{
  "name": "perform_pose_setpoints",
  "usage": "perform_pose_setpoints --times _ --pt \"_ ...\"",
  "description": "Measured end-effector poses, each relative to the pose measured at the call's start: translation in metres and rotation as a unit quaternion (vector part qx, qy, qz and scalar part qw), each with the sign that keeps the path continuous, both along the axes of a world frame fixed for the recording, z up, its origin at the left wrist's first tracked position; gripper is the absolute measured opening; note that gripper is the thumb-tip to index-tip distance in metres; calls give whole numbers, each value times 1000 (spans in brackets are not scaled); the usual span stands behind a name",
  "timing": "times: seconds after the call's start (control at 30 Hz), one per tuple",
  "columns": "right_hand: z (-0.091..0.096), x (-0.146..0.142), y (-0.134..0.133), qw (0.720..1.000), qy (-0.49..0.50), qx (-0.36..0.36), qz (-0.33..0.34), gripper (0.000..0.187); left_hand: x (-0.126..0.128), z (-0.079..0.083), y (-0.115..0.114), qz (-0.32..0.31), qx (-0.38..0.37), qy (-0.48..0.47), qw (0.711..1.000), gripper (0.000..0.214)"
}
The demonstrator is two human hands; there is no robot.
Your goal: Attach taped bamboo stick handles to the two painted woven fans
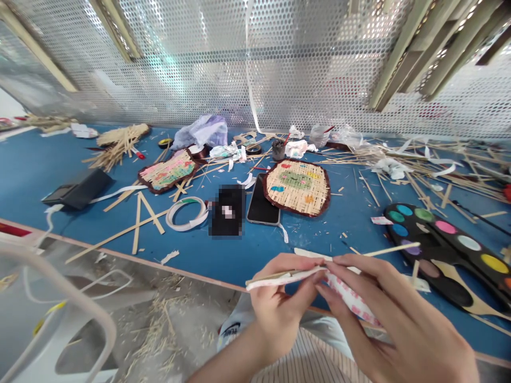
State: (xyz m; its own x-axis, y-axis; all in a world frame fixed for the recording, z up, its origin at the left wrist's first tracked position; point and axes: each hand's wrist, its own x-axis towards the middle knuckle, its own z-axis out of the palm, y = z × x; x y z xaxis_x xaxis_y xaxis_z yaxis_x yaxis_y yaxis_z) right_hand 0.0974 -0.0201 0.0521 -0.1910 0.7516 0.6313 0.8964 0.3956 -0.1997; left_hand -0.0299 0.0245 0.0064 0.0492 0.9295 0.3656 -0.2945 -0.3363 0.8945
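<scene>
My left hand (277,306) is closed, pinching a thin, pale strip (285,279) seen nearly edge-on, with a tan edge and a white face. Close against it, my right hand (395,314) has its fingertips and thumb closed on white, pink-printed tape (351,298), which runs down behind the fingers. Both sets of fingertips meet at the same spot, above the table's near edge. Whether strip and tape are one joined piece cannot be made out. Beyond the hands lies a woven, painted panel (297,186) with a dark brown border, partly over a phone (264,205).
A second woven panel (170,170), a roll of tape (187,214) and a pixelated dark rectangle (227,210) lie left of centre. At right is a paint palette (443,234). Bamboo strips (115,151) and crumpled tissue (299,148) litter the blue table (191,255). A perforated metal panel (207,69) stands behind.
</scene>
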Motion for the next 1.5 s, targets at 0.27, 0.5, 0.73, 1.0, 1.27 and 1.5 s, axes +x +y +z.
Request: perform_pose_setpoints --times 0.27,0.5,0.73,1.0,1.27,1.5 --pt "-5 0 -9 996 -65 52 -42 24 2 0 -6 6 -5 -41 999 25" --pt "-7 -2 -7 999 -23 29 -39 15 3 3 -9 -4 -64 -82 995 26" --pt "-10 -1 -10 998 37 42 -21 39 -4 11 -6 -2 -150 -187 971 14" --pt "-14 -5 -4 990 120 -12 78 30 -9 7 -5 7 -124 -168 978 22" --pt "-18 -4 7 983 150 7 103 28 -14 9 -1 -36 -112 -23 993 9" --pt "-19 -12 10 992 88 88 25 25 -5 14 0 -43 -154 -41 986 11"
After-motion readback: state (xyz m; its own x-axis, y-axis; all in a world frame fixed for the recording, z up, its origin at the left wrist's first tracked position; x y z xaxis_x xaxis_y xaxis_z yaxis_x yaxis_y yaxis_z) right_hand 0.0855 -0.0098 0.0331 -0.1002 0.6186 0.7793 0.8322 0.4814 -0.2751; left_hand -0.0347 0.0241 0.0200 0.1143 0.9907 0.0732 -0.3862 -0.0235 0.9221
